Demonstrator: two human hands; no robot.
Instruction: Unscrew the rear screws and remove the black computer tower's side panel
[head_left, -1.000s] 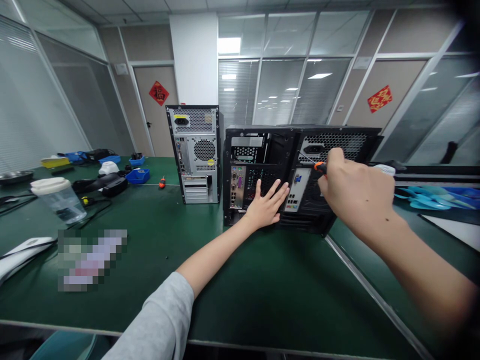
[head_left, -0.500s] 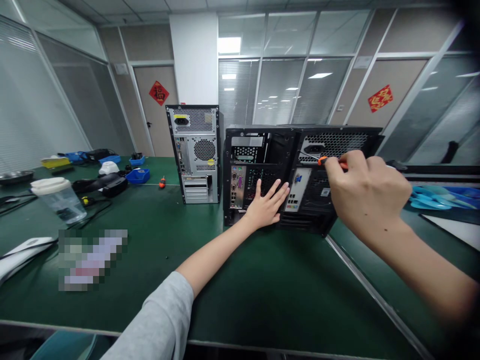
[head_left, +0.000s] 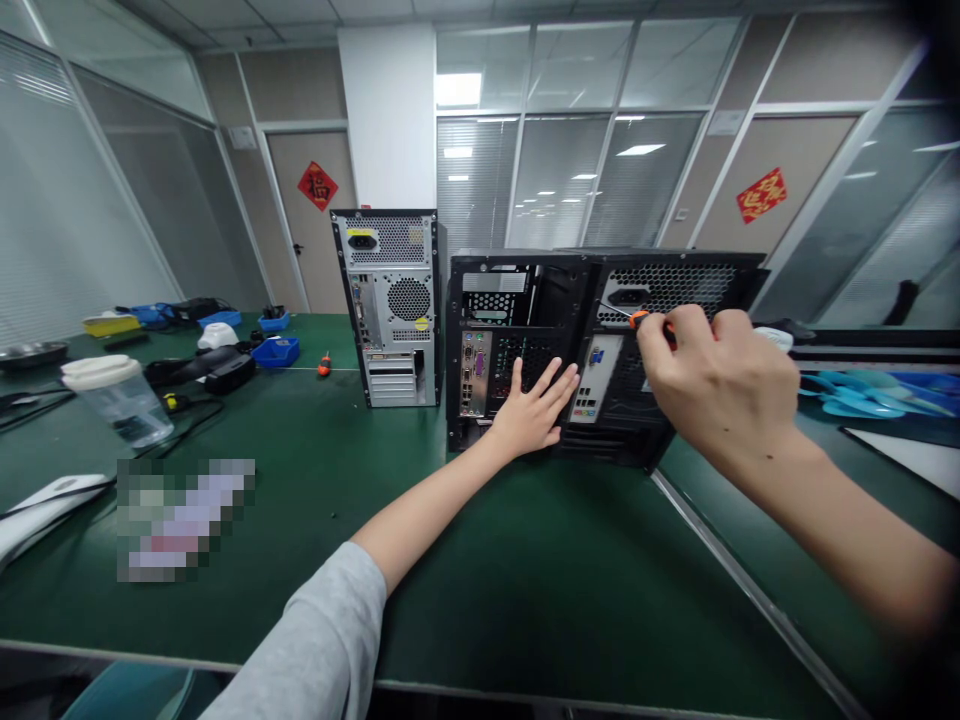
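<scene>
A black computer case (head_left: 517,300) stands on the green table (head_left: 525,590) with its rear panel facing me. My left hand (head_left: 531,408) lies flat against the lower rear panel, fingers spread. My right hand (head_left: 712,385) is closed around an orange-handled screwdriver (head_left: 645,320). Its thin shaft points left at the rear panel near the power supply grille (head_left: 660,285). Most of the handle is hidden inside my fist.
A silver-backed computer tower (head_left: 390,300) stands left of the black case. At the far left are a clear lidded jar (head_left: 116,400), blue bins (head_left: 275,350), cables and a small orange screwdriver (head_left: 324,364). Blue fan blades (head_left: 862,395) lie to the right. A metal seam (head_left: 742,590) splits the tabletop.
My right hand has turned on the screwdriver, shifting slightly right and then back left, with the tip staying at the case's rear panel. The left hand has not moved.
</scene>
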